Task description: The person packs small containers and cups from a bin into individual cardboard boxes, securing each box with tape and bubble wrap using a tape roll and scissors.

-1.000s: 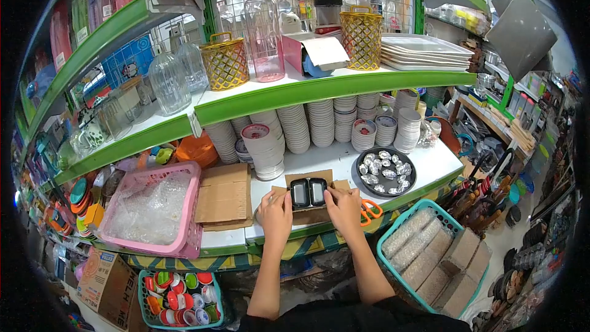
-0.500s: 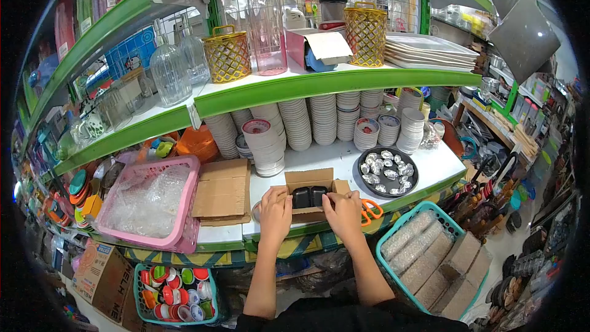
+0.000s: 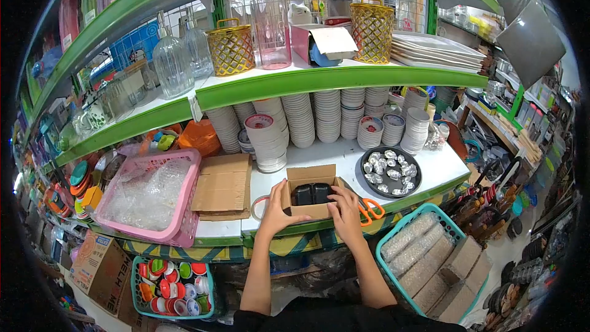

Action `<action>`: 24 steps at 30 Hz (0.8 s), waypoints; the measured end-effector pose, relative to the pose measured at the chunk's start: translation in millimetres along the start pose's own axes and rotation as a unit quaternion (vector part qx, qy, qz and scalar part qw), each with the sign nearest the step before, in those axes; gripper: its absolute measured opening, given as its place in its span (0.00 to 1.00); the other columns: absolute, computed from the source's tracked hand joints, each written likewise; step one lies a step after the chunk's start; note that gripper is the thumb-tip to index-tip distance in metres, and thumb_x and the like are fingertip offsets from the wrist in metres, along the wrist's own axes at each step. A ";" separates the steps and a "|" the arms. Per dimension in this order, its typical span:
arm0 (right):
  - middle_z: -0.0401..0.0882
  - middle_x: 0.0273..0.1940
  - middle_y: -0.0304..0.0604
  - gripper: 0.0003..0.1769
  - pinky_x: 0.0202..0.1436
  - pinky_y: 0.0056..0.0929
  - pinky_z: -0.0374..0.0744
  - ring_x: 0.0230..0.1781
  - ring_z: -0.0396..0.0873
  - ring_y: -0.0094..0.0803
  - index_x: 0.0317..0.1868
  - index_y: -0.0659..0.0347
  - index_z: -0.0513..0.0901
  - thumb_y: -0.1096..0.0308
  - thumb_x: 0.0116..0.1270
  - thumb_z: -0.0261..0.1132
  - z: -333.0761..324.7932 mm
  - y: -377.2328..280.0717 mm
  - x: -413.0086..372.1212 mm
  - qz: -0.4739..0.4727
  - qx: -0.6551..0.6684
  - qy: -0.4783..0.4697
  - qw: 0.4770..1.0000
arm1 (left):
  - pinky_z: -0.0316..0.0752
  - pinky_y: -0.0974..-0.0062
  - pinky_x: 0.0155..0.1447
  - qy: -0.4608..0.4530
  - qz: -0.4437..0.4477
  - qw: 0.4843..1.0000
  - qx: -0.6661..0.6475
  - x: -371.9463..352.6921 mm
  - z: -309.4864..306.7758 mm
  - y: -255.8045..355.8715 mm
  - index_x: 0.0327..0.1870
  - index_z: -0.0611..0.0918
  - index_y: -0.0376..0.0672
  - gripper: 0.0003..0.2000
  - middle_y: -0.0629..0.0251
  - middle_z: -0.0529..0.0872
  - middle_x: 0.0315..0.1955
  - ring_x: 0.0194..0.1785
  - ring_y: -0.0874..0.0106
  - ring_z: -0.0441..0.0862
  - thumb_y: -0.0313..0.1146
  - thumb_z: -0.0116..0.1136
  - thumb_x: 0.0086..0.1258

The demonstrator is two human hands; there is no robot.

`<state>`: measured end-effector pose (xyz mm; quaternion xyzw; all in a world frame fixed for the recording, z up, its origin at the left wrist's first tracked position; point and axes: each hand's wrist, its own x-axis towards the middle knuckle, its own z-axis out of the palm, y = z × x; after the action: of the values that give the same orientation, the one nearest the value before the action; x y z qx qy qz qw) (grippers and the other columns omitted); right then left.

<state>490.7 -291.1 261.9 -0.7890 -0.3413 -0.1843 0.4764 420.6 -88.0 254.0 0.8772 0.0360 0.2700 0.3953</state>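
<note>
A small open cardboard box sits at the shelf's front edge with its back flap upright. Two glossy black, rounded blocks lie side by side inside it. My left hand grips the left wall, thumb stretched along the front. On the opposite side, my right hand has its bent fingers over the front right corner, beside the black blocks. Orange-handled scissors lie just right of that hand, their blades hidden. A tape roll rests left of the box, partly behind my left hand.
Flattened cardboard and a pink basket of bubble wrap stand left. A black round tray holds foil-like silver pieces. Stacked bowls line the back. Below are a teal basket of wrapped packs and another basket of colourful lids.
My left hand has shifted from the box's top edge to around its left side, thumb now across the front. My right fingers have moved slightly down and toward the corner.
</note>
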 end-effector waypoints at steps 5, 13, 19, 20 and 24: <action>0.73 0.59 0.44 0.11 0.64 0.41 0.66 0.60 0.66 0.47 0.44 0.63 0.79 0.67 0.65 0.60 -3.3 11.1 5.2 -0.012 0.039 -0.022 0.999 | 0.62 0.62 0.69 -0.005 -0.029 0.994 -0.109 5.5 19.3 -9.7 0.69 0.54 0.37 0.60 0.49 0.62 0.63 0.68 0.57 0.63 0.54 0.80 0.35; 0.73 0.58 0.51 0.14 0.64 0.40 0.65 0.58 0.69 0.48 0.49 0.64 0.80 0.66 0.68 0.57 -16.7 42.9 24.0 0.022 0.095 0.074 0.992 | 0.61 0.60 0.70 -0.005 -0.048 0.997 -0.056 18.2 27.8 2.0 0.70 0.51 0.39 0.59 0.47 0.59 0.64 0.67 0.53 0.61 0.52 0.79 0.39; 0.74 0.55 0.55 0.24 0.61 0.44 0.65 0.55 0.69 0.53 0.58 0.70 0.72 0.66 0.64 0.59 -35.9 66.5 27.8 0.080 -0.165 0.074 0.980 | 0.61 0.59 0.70 -0.002 -0.043 0.994 -0.097 24.2 39.5 1.8 0.72 0.47 0.41 0.59 0.45 0.57 0.65 0.68 0.52 0.60 0.52 0.77 0.43; 0.74 0.55 0.55 0.24 0.61 0.44 0.65 0.55 0.69 0.53 0.58 0.70 0.72 0.66 0.64 0.59 -36.1 70.0 26.9 0.081 -0.166 0.075 0.980 | 0.61 0.59 0.70 -0.004 -0.042 0.994 -0.098 25.2 42.3 2.2 0.72 0.47 0.41 0.59 0.45 0.57 0.65 0.68 0.52 0.60 0.52 0.77 0.43; 0.75 0.52 0.56 0.22 0.60 0.45 0.66 0.52 0.70 0.53 0.55 0.69 0.74 0.67 0.63 0.60 -40.3 71.4 22.8 0.109 -0.150 0.002 0.983 | 0.61 0.60 0.70 0.024 -0.019 0.997 -0.067 28.2 58.4 0.8 0.72 0.45 0.39 0.60 0.44 0.57 0.65 0.69 0.51 0.60 0.52 0.76 0.45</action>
<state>559.0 -340.6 250.5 -0.8838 -0.2202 -0.1819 0.3706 473.8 -120.1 235.5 0.8413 0.0438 0.2850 0.4572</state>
